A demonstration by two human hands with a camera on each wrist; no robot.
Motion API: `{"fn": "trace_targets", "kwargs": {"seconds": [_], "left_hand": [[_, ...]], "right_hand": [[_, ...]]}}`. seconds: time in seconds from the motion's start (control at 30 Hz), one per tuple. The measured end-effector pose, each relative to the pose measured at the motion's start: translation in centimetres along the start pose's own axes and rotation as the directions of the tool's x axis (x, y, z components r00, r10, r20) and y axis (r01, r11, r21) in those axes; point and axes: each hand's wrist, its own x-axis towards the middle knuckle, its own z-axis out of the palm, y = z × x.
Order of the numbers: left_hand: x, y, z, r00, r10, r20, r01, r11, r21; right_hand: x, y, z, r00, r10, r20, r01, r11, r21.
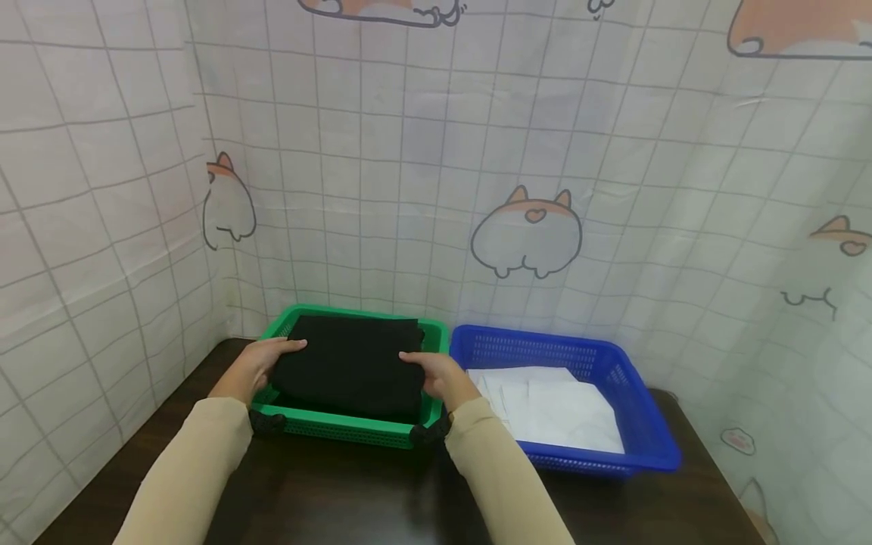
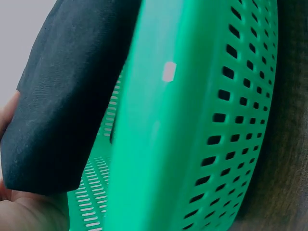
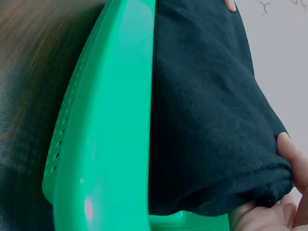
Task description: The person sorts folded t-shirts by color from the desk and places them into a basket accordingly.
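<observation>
A folded black cloth (image 1: 354,367) lies over the green basket (image 1: 347,431), its front part down inside the rim. My left hand (image 1: 255,367) grips the cloth's left edge, thumb on top. On the opposite edge my right hand (image 1: 439,376) holds it the same way. In the left wrist view, the black cloth (image 2: 72,86) stands above the slotted basket floor, with the left palm beneath its corner. The right wrist view has the thumb of my right hand (image 3: 296,163) on top of the cloth (image 3: 207,106) and fingers under a bunched, layered corner.
To the right, a blue basket (image 1: 647,412) holds folded white cloths (image 1: 552,409). Both baskets stand on a dark wooden table (image 1: 327,492). Behind and beside them hangs a white gridded curtain (image 1: 381,189) with cartoon animals.
</observation>
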Motion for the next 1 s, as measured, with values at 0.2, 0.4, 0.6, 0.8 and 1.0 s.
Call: {"fn": "trace_targets", "kwargs": {"seconds": [0.2, 0.4, 0.6, 0.8, 1.0], "left_hand": [[0.3, -0.3, 0.3, 1.000, 0.008, -0.025, -0.008, 1.000, -0.002], [0.6, -0.7, 0.3, 1.000, 0.009, -0.015, -0.008, 0.999, 0.046], [0.7, -1.4, 0.2, 1.000, 0.003, -0.002, -0.003, 0.996, 0.087], [0.7, -2.3, 0.1, 1.000, 0.009, -0.006, -0.009, 0.995, 0.095], [1.0, -2.5, 0.6, 0.999, 0.025, -0.041, -0.021, 0.995, 0.100]], "right_hand": [[-0.2, 0.4, -0.1, 0.999, -0.014, -0.045, 0.012, 0.998, -0.059], [-0.5, 0.9, 0.3, 0.997, -0.073, -0.005, 0.072, 0.985, -0.157], [0.0, 1.2, 1.6, 0.996, -0.084, -0.017, 0.080, 0.982, -0.174], [0.6, 2.1, 2.3, 0.993, -0.114, -0.023, 0.107, 0.974, -0.200], [0.5, 2.8, 2.6, 0.984, -0.167, -0.054, 0.144, 0.943, -0.301]]}}
